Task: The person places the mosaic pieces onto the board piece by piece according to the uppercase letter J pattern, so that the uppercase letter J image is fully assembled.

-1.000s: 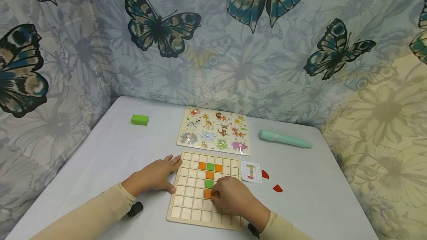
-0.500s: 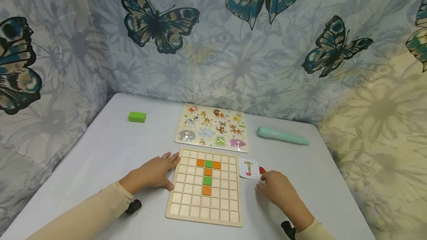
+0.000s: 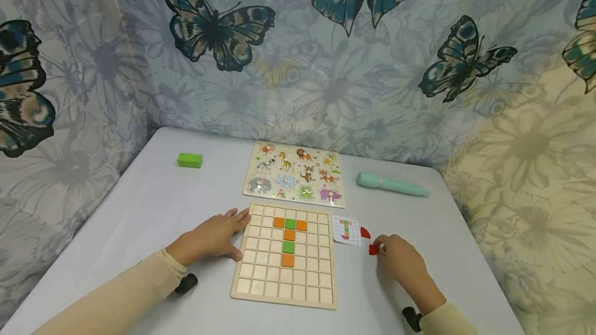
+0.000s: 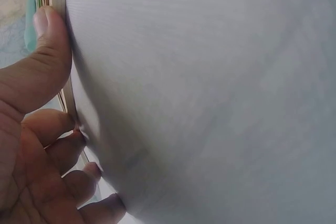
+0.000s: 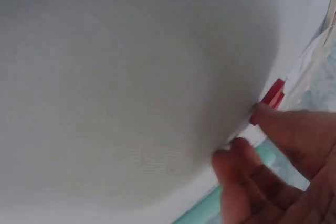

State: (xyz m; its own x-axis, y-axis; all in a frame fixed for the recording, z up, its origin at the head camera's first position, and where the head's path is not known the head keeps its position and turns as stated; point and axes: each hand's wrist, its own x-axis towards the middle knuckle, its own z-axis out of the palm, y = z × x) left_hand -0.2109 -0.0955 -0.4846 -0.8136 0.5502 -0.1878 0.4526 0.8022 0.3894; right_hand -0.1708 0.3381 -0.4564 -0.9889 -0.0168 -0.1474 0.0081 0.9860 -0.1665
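Note:
In the head view a wooden grid board [image 3: 259, 273] bears orange and green square tiles [image 3: 288, 247] in a T shape. My left hand [image 3: 210, 239] rests along the board's left edge, thumb and fingers spread. The left wrist view shows its thumb [image 4: 50, 35] against the board's side. To the right of the board, my right hand [image 3: 404, 265] pinches a red quarter-circle piece [image 3: 373, 249] just above or on the table; the exact height is unclear. A second red piece [image 3: 365, 232] lies beside the printed pattern card [image 3: 346, 230], which touches the board's right side.
Behind the board lies an animal puzzle board [image 3: 293, 173]. A mint-green pen-shaped object [image 3: 392, 184] is at the back right, and a green block [image 3: 189, 160] at the back left. White cloth covers the table [image 3: 209, 304]. A butterfly-patterned backdrop [image 3: 298, 92] rises behind it.
My right hand has left the board, moved right past the card and now holds the nearer red piece, shifted slightly left. My left hand stays at the board's edge. The head view has tilted slightly.

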